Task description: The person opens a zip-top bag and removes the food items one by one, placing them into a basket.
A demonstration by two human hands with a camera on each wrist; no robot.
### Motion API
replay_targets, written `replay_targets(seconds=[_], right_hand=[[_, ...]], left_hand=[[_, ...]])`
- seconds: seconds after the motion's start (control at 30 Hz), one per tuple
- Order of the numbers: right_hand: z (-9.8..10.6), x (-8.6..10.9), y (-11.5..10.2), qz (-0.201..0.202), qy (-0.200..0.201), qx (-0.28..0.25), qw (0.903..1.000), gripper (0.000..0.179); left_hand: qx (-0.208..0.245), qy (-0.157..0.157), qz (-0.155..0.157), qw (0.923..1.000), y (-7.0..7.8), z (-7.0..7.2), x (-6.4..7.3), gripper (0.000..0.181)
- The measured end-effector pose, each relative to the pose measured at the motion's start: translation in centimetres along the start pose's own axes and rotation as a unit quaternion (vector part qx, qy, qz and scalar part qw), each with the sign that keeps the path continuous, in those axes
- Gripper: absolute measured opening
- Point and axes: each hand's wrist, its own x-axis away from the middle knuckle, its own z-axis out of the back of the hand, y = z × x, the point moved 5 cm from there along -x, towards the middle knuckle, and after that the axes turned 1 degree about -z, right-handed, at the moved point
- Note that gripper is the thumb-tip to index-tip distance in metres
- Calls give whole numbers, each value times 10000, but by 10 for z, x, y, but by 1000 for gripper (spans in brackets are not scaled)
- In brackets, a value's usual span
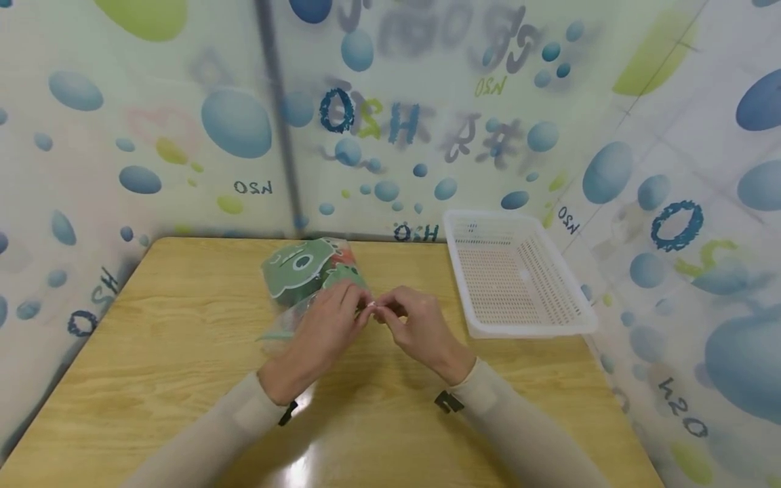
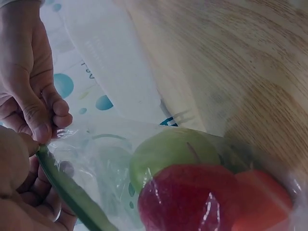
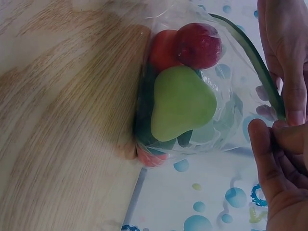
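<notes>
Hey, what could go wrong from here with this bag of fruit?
Fingertips of the left hand and right hand meet at one end of the green strip, so the grip might slip. The wrinkled clear bag could tear if pulled hard. If unsealed and tipped, the green pear and red fruit might roll out.

Left hand (image 1: pixel 335 315), right hand (image 1: pixel 421 325) pinch green seal strip (image 2: pixel 74 196) end. Clear bag (image 1: pixel 299 268), green-printed, at pinch's 10 o'clock. Inside: green pear-shape (image 3: pixel 184 103); dark-red fruit (image 2: pixel 187 199), orange-red fruit (image 2: pixel 263 202) at its 3 o'clock, left-wrist view.
</notes>
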Motion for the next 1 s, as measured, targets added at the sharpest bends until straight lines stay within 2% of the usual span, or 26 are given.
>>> replay_targets(seconds=[0.2,0.47,0.7,0.83,1.0], right_hand=[[0,1,-1,52,76,-63,9999,10],[5,1,7,-38,185,-259,9995,3],[6,1,11,-188,207,-301,9992,2],[7,2,11,-273,246,-379,9986,6],[7,2,12,-391,285,-349,9982,7]], left_hand=[[95,-29,-13,10000,-1,0,3,29],[376,-13,307,9988,-12,-1,10,23],[101,-209,324,9992,-15,10,17,26],[-12,-321,446,9985,-18,14,23,23],[-175,-207,450,9986,-26,19,33,25]])
